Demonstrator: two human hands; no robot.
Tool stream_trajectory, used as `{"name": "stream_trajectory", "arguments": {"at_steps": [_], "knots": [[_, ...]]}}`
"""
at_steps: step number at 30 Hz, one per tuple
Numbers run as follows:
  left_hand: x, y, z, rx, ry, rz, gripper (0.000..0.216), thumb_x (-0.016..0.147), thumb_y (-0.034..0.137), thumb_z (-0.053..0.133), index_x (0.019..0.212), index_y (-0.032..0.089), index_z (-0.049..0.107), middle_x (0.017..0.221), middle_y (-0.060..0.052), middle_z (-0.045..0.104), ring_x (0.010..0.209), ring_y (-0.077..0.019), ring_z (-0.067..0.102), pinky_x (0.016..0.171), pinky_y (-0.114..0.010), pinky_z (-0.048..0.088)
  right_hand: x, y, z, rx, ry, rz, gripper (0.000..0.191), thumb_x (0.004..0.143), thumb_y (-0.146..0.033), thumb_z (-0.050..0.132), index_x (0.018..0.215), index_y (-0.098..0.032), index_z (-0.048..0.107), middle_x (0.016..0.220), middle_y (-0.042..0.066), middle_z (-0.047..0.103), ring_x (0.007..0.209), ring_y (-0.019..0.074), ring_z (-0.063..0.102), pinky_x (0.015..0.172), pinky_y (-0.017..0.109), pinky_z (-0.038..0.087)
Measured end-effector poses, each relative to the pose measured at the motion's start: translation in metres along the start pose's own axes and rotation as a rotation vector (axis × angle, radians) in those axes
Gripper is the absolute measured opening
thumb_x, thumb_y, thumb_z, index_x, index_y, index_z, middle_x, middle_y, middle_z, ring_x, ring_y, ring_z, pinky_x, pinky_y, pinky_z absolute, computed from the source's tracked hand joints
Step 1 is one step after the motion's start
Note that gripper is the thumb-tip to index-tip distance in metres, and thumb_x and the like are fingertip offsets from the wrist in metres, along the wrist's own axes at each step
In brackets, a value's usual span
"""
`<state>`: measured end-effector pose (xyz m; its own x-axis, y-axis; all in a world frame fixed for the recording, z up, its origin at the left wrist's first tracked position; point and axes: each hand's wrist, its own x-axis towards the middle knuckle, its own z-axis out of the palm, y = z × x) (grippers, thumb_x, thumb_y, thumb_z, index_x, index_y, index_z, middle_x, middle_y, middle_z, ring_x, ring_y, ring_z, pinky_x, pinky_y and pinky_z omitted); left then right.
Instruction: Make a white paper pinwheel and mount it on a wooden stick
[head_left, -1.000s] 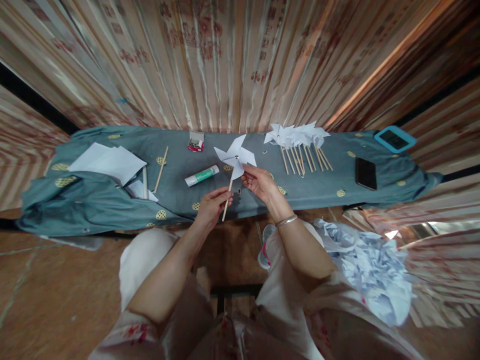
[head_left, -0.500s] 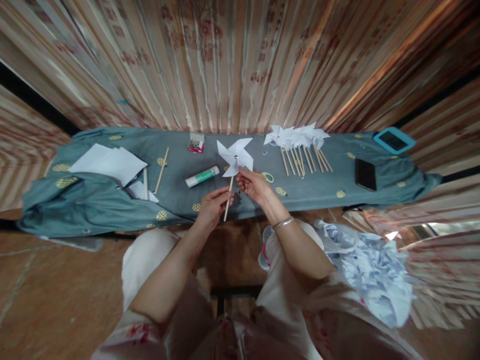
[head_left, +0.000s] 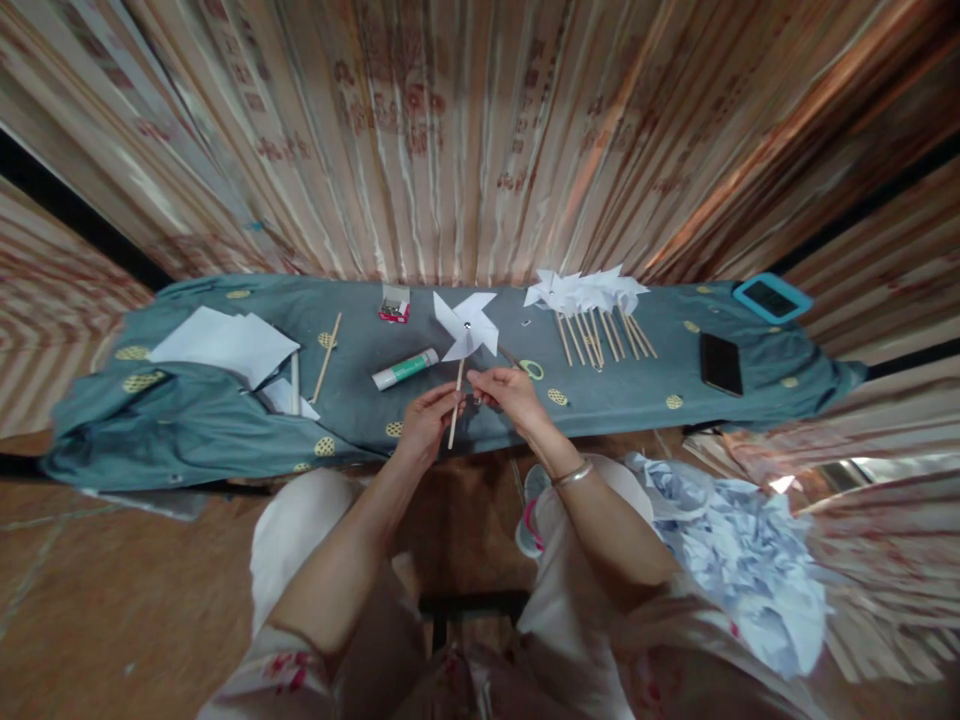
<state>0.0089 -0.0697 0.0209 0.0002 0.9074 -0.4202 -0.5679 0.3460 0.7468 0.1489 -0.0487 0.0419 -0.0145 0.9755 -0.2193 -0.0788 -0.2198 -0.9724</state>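
Between thumb and fingers, my left hand point(head_left: 430, 418) grips the wooden stick of a white paper pinwheel point(head_left: 480, 333). The pinwheel stands nearly upright, its blades facing me and a shiny pin at the centre. Just right of the stick is my right hand point(head_left: 508, 395), its fingers closed together below the blades. Whether a small thing is between those fingertips is hidden. A green and white glue stick point(head_left: 406, 369) lies left of the pinwheel, near a small red box of pins point(head_left: 394, 304). Scissors with a pale green handle point(head_left: 531, 368) lie beyond my right hand.
Finished pinwheels point(head_left: 589, 293) lie overlapped at the back right. A black phone point(head_left: 721, 364) and a blue-framed tablet point(head_left: 772, 297) are farther right. White paper sheets point(head_left: 225, 343) and a loose stick point(head_left: 327, 357) lie left. Crumpled paper point(head_left: 742, 560) fills a bag below.
My right hand has come off the pinwheel's lower blade and sits slightly lower, beside the stick. My left hand still holds the stick. The whole view has shifted slightly.
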Motion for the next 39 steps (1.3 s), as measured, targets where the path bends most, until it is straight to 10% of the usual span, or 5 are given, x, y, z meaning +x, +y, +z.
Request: {"name": "stream_trajectory", "arguments": {"at_steps": [9, 24, 39], "knots": [[0.009, 0.004, 0.011, -0.034, -0.025, 0.051, 0.043, 0.039, 0.024, 0.097, 0.076, 0.014, 0.078, 0.07, -0.004, 0.076, 0.067, -0.0119, 0.066, 0.07, -0.023, 0.048, -0.014, 0.025, -0.012, -0.372, -0.073, -0.154, 0.042, 0.061, -0.062, 0.084, 0.068, -0.021, 0.075, 0.065, 0.0, 0.073, 0.06, 0.0135, 0.06, 0.058, 0.025, 0.042], [0.014, -0.006, 0.023, -0.078, -0.022, 0.014, 0.037, 0.048, 0.024, 0.093, 0.08, 0.015, 0.077, 0.078, -0.003, 0.076, 0.072, -0.0125, 0.065, 0.072, -0.024, 0.048, -0.009, 0.035, -0.007, -0.357, -0.056, -0.167, 0.031, 0.072, -0.054, 0.08, 0.07, -0.023, 0.075, 0.068, 0.0, 0.074, 0.064, 0.0162, 0.064, 0.062, 0.027, 0.047], [0.007, -0.005, 0.009, -0.033, -0.02, 0.026, 0.046, 0.049, 0.034, 0.095, 0.087, 0.016, 0.078, 0.098, -0.01, 0.078, 0.106, -0.0226, 0.069, 0.088, -0.03, 0.051, 0.013, -0.054, -0.031, -0.766, 0.23, -0.378, 0.023, 0.082, -0.039, 0.07, 0.068, -0.022, 0.072, 0.061, -0.001, 0.067, 0.059, 0.0146, 0.056, 0.06, 0.027, 0.035]]}}
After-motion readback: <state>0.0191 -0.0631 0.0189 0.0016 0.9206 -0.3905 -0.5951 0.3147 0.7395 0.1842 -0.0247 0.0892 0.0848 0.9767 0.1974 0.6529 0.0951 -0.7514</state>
